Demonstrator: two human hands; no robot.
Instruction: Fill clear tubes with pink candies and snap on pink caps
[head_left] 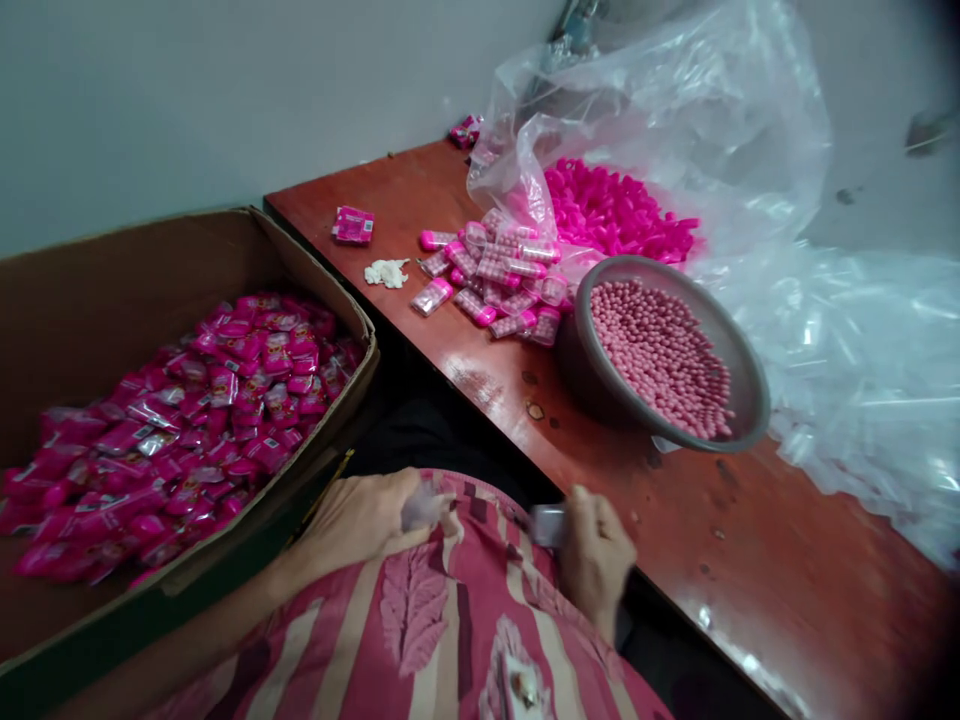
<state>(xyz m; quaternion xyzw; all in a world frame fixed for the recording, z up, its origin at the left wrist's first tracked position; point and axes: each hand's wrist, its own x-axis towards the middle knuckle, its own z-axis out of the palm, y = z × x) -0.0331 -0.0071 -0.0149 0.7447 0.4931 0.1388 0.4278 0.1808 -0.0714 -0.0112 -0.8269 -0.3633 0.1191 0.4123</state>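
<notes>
My left hand (364,515) is in front of my striped, leaf-patterned garment (465,600), closed on a small transparent piece (422,507) that is smeared by motion. To its right, my right hand (600,550) grips a small transparent plastic container (548,524) between thumb and fingers. The two hands are apart, near the table's front edge. Beyond them, a pile of transparent containers with pink caps (502,270), filled with pink beads, lies on the table. Beside the pile, a grey bowl (750,385) holds many loose pink beads (660,360) and leans toward me.
At left stands an open cardboard box (259,235) holding pink packets (225,400). The reddish table (750,560) bears a pink packet (352,225), a white crumpled scrap (386,272) and pink caps (615,210) in a plastic bag (720,90). More transparent plastic (862,370) lies at right.
</notes>
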